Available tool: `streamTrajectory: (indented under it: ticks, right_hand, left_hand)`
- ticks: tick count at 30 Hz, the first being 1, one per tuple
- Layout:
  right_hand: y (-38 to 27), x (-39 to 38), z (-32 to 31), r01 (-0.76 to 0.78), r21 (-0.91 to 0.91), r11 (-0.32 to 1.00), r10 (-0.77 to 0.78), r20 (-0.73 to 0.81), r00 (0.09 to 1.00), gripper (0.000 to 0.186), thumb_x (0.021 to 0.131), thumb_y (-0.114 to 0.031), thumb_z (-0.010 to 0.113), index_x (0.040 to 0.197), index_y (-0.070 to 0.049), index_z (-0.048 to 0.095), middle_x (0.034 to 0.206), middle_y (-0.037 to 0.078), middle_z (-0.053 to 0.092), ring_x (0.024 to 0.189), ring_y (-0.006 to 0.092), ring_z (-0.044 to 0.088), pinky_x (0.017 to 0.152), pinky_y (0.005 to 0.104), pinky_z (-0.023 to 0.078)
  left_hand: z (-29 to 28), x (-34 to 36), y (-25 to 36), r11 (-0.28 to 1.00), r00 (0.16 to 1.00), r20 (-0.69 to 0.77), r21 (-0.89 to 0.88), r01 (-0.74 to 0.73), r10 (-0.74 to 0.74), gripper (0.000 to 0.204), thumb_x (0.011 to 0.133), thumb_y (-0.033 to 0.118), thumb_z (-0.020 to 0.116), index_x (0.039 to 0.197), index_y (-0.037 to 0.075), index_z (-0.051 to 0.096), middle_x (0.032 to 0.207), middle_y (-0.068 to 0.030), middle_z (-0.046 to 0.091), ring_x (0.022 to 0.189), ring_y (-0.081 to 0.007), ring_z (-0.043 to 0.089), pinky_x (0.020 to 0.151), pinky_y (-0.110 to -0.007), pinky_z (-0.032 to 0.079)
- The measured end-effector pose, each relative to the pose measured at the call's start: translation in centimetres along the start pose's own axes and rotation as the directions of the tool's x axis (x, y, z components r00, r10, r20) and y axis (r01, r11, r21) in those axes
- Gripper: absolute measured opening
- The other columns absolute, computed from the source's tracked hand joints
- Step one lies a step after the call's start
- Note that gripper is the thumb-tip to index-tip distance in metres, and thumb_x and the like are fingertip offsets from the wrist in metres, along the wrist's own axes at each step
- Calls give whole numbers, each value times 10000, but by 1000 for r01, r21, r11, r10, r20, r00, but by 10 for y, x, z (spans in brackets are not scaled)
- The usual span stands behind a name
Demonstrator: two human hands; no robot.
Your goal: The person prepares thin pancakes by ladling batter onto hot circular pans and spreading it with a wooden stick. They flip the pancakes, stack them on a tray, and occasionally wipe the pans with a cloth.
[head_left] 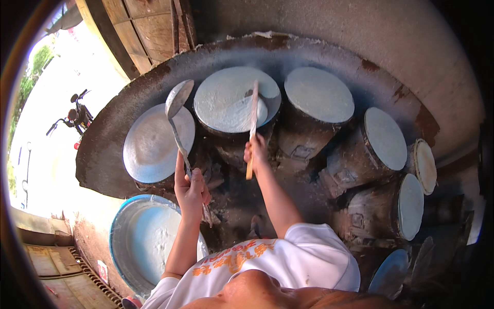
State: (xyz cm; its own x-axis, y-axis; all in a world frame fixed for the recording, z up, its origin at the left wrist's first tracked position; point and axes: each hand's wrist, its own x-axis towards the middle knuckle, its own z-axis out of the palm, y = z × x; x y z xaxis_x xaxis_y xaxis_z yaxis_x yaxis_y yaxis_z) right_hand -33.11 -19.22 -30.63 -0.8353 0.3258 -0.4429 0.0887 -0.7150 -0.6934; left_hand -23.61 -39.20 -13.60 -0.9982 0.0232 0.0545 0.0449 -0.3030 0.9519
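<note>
My left hand point(190, 191) is closed around the long handle of a metal ladle point(179, 99). The ladle's bowl hangs near the edge of the left round griddle point(157, 149), whose grey top shows no batter layer. My right hand point(256, 151) grips a wooden-handled batter spreader point(253, 116). Its batter-coated end lies over the middle griddle, on a layer of white batter point(224, 103). A bare dark patch shows beside the tool, with a rounded white shape point(262, 110) against it; I cannot tell whether that is the spreader's head or batter.
Left of my body stands a large blue tub point(119, 226) of white batter. Several more white-topped round stoves curve to the right, including one at the back right point(319, 95) and one farther right point(386, 139). A rusty metal shield point(108, 149) runs behind them. A blue vessel point(389, 272) sits lower right.
</note>
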Motion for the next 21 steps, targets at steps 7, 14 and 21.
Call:
streamTrajectory:
  ticks: [7, 14, 21]
  right_hand:
    - [16, -65, -53, -112, -451, 885, 182, 116, 976, 327, 958, -241, 491, 1282, -201, 466, 705, 40, 519, 401, 80, 407, 326, 226, 325]
    - [-97, 33, -82, -39, -417, 908, 87, 97, 991, 360, 932, -305, 544, 1263, -164, 515, 711, 25, 514, 415, 69, 392, 345, 214, 348]
    - [-101, 22, -72, 178, -757, 629, 95, 303, 948, 350, 933, -242, 531, 1255, -104, 530, 600, 34, 554, 376, 84, 413, 336, 251, 347]
  left_hand:
    - [-10, -7, -5, 998, 999, 11, 47, 43, -44, 568, 954, 68, 454, 1461, 150, 211, 516, 42, 360, 360, -37, 309, 322, -205, 301]
    - [34, 20, -27, 994, 989, 129, 82, 66, -77, 581, 949, 64, 452, 1465, 120, 193, 515, 43, 367, 340, -42, 316, 311, -213, 295]
    - [83, 57, -53, 985, 988, 85, 123, 122, -133, 565, 951, 76, 452, 1461, 125, 214, 494, 44, 370, 346, -41, 324, 312, -205, 277]
